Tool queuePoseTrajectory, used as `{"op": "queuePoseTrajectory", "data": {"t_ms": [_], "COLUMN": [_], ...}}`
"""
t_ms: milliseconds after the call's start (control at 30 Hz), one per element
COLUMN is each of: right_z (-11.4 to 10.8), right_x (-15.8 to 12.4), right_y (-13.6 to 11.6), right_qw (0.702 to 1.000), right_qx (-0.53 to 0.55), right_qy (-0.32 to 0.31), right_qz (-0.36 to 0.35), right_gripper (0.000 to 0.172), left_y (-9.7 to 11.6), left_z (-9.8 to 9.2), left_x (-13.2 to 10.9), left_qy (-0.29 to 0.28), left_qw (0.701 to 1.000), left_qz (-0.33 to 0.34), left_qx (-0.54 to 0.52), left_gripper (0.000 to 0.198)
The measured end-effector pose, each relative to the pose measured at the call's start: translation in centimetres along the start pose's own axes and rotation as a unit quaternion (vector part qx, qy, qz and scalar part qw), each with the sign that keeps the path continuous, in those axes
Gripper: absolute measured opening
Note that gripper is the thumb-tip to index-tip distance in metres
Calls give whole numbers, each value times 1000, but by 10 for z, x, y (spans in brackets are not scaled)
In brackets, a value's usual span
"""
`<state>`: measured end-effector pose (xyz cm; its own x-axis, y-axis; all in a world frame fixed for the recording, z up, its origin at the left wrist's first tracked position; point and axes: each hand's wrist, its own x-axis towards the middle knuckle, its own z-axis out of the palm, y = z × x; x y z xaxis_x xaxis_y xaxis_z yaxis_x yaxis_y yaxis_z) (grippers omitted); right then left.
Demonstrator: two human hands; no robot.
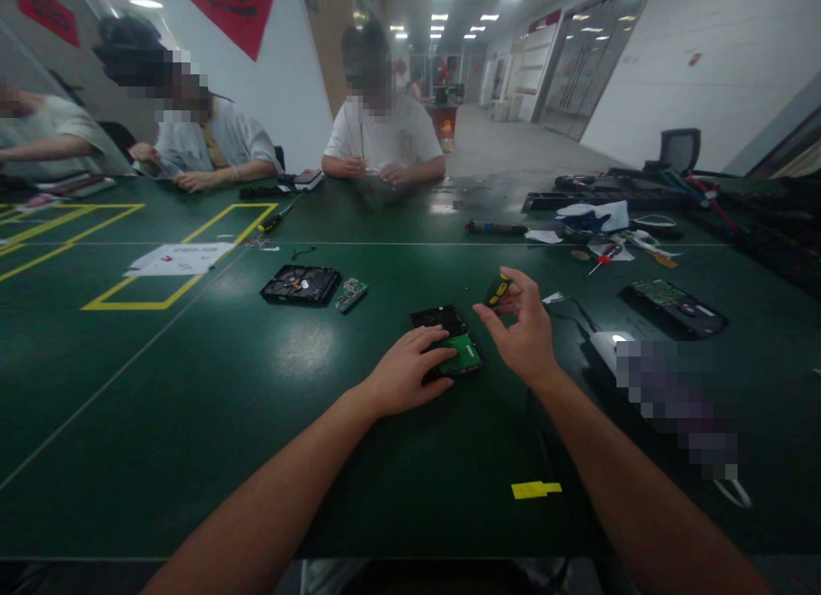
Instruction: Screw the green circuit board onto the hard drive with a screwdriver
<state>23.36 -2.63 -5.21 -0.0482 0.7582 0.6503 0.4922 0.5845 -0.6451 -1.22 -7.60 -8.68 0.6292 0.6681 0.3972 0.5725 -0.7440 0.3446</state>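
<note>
A hard drive (pixel 463 356) lies on the green table, its green circuit board and black casing facing up. Across its left part rests my left hand (pixel 410 368), fingers over the top and thumb along the near edge, holding it in place. My right hand (pixel 522 330) is raised just right of the drive, thumb and fingers closed around a screwdriver (pixel 497 290) with a black and yellow handle. The screwdriver's shaft cannot be made out. Part of the drive is hidden under my left fingers.
An opened drive casing (pixel 301 285) and a loose circuit board (pixel 351 295) lie left. At right are another hard drive (pixel 673 307), a white cabled device (pixel 606 351) and a red screwdriver (pixel 605 258). Yellow tape (pixel 536 490) is near. Several people sit opposite, including one person (pixel 385 138).
</note>
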Motion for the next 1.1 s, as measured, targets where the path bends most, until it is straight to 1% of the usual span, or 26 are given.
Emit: {"op": "queuePoseTrajectory", "data": {"t_ms": [100, 333, 400, 500, 600, 733, 800, 967, 1100], "right_z": [-1, 0, 0, -1, -2, -3, -3, -5, -5], "right_x": [0, -2, -2, -2, -2, 0, 0, 2, 2], "right_y": [-1, -5, -3, -2, -4, -7, -8, -9, -13], "right_qw": [1000, 998, 998, 999, 997, 998, 998, 993, 993], "right_qx": [3, 24, 9, -36, -65, -38, -29, -67, -56], "right_qy": [-5, -60, -56, -30, -19, -31, -25, 12, 3], "right_qz": [-1, 2, -3, -26, -46, -43, -54, -95, -101], "right_gripper": [65, 71, 70, 66, 66, 62, 59, 54, 55], "left_y": [-1, -1, -1, 0, 1, 0, 0, -2, -3], "left_z": [1, 2, 1, -1, -2, -1, 0, 1, 2], "left_x": [-1, -1, 0, 0, 0, 0, 1, 0, -1], "left_qy": [1, -8, -10, -13, -15, -8, -8, -1, 0], "left_qw": [1000, 1000, 1000, 1000, 1000, 1000, 1000, 1000, 1000], "left_qz": [-1, -7, -6, -7, -8, -5, -2, 1, 2], "left_qx": [2, 18, 17, 14, 17, 16, 13, 3, 9], "left_gripper": [48, 49, 49, 49, 48, 48, 49, 47, 49]}}
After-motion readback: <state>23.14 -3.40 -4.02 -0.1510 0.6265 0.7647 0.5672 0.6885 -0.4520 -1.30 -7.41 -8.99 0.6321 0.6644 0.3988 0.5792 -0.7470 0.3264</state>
